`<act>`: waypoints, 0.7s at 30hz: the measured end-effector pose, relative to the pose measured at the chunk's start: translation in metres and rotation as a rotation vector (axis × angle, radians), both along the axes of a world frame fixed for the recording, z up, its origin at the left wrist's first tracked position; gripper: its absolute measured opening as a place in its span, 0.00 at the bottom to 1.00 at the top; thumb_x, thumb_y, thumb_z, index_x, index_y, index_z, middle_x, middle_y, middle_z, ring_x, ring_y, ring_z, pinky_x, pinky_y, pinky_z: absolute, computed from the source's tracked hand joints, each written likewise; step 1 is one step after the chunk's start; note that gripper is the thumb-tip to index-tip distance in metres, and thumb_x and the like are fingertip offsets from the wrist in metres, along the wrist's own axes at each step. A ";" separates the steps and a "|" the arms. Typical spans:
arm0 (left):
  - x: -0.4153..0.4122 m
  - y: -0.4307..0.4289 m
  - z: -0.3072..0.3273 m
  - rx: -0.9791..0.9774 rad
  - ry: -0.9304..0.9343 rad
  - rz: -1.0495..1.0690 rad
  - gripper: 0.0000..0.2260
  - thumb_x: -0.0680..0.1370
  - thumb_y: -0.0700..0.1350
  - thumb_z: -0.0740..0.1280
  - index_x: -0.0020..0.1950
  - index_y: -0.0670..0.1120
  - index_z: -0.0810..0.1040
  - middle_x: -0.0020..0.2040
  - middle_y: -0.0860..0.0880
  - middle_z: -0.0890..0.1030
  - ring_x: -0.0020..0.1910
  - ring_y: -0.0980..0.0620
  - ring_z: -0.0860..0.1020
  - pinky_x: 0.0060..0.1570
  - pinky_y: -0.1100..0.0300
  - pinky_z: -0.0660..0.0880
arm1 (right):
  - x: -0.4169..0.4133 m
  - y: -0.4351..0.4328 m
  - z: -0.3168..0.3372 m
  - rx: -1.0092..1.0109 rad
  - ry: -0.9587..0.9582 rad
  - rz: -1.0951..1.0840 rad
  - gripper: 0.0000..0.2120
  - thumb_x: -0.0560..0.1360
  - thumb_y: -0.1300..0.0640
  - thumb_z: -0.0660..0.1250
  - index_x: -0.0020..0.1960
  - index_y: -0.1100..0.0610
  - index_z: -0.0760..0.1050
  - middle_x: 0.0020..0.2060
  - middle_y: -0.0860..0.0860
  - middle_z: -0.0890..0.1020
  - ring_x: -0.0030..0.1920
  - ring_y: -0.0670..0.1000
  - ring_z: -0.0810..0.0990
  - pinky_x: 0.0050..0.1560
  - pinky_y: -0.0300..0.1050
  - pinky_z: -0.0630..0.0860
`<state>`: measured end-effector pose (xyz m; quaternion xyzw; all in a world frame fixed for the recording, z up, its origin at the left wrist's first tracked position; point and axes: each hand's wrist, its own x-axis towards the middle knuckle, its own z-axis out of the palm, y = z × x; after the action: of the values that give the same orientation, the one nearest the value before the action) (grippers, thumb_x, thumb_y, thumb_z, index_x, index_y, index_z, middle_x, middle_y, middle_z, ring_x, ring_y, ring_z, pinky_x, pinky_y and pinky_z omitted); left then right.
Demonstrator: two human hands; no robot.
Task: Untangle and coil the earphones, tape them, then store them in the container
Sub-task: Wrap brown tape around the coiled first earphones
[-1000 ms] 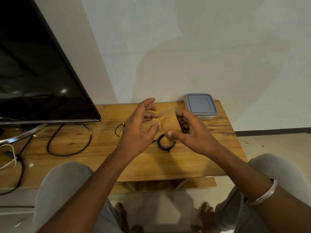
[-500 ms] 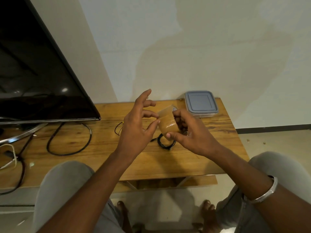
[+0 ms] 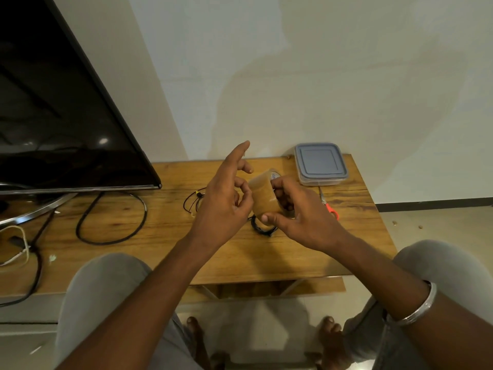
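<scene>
My right hand [image 3: 301,217] grips a roll of brown tape [image 3: 262,196] above the wooden table [image 3: 160,236], fingers through its core and thumb under it. My left hand [image 3: 224,201] is at the roll's left side. Its thumb and middle fingertip touch the tape's surface and its index finger points up. A small coil of black earphone wire [image 3: 262,231] lies on the table just below the roll, partly hidden by my hands. A looser tangle of thin wire with a yellow bit [image 3: 194,201] lies left of my left hand. The lidded plastic container [image 3: 320,164] sits at the table's far right corner.
Scissors with orange handles [image 3: 329,206] lie right of my right hand. A large dark TV [image 3: 58,124] on a metal stand fills the left, with a black cable loop [image 3: 112,222] and a white cable [image 3: 18,249] on the table. My knees are below the table's near edge.
My left index finger has straightened and lifted, while the thumb and middle finger closed in on the roll's face. The right hand keeps its hold on the tape.
</scene>
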<state>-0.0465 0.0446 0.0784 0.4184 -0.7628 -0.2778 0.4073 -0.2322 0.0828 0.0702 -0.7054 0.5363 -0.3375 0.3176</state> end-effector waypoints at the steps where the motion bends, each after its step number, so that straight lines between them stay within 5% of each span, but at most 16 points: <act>1: 0.000 0.000 0.000 0.027 0.032 0.004 0.35 0.76 0.33 0.68 0.79 0.52 0.58 0.58 0.53 0.74 0.42 0.50 0.80 0.34 0.64 0.75 | 0.000 0.000 0.000 0.005 -0.009 -0.005 0.22 0.73 0.53 0.77 0.62 0.52 0.70 0.46 0.46 0.78 0.42 0.43 0.76 0.40 0.39 0.76; 4: 0.000 -0.001 0.001 0.112 0.145 0.001 0.36 0.76 0.33 0.68 0.78 0.54 0.59 0.57 0.52 0.74 0.43 0.50 0.81 0.36 0.62 0.76 | -0.001 -0.001 -0.001 0.030 -0.072 -0.021 0.23 0.73 0.53 0.77 0.63 0.52 0.70 0.48 0.52 0.80 0.46 0.52 0.81 0.44 0.55 0.80; 8: 0.002 0.000 0.001 0.232 0.325 0.148 0.29 0.77 0.33 0.66 0.74 0.53 0.66 0.56 0.50 0.77 0.45 0.49 0.81 0.37 0.61 0.76 | -0.002 -0.002 0.001 0.081 -0.189 -0.041 0.24 0.73 0.55 0.77 0.64 0.53 0.71 0.51 0.51 0.82 0.50 0.50 0.83 0.48 0.53 0.82; 13: 0.001 0.004 0.006 0.853 0.544 0.231 0.10 0.82 0.45 0.64 0.60 0.45 0.80 0.57 0.40 0.83 0.47 0.46 0.84 0.40 0.55 0.78 | -0.002 -0.004 0.002 0.172 -0.352 -0.034 0.25 0.74 0.61 0.75 0.67 0.56 0.70 0.57 0.52 0.82 0.56 0.50 0.83 0.56 0.56 0.82; 16: 0.001 0.004 0.006 0.979 0.539 0.117 0.18 0.83 0.55 0.60 0.59 0.43 0.81 0.55 0.40 0.84 0.48 0.46 0.83 0.47 0.50 0.77 | 0.001 -0.004 0.002 0.188 -0.384 -0.017 0.25 0.73 0.65 0.75 0.67 0.59 0.70 0.56 0.54 0.82 0.56 0.51 0.83 0.56 0.52 0.82; 21: 0.001 0.003 0.004 1.029 0.707 0.059 0.18 0.76 0.51 0.70 0.61 0.42 0.81 0.54 0.42 0.84 0.51 0.47 0.81 0.50 0.50 0.75 | -0.003 -0.008 0.004 0.182 -0.321 -0.019 0.24 0.74 0.65 0.74 0.67 0.57 0.72 0.57 0.50 0.82 0.60 0.48 0.81 0.63 0.52 0.79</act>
<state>-0.0452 0.0476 0.0826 0.4647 -0.3385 -0.7198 0.3890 -0.2355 0.0747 0.0743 -0.6056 0.5137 -0.3990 0.4585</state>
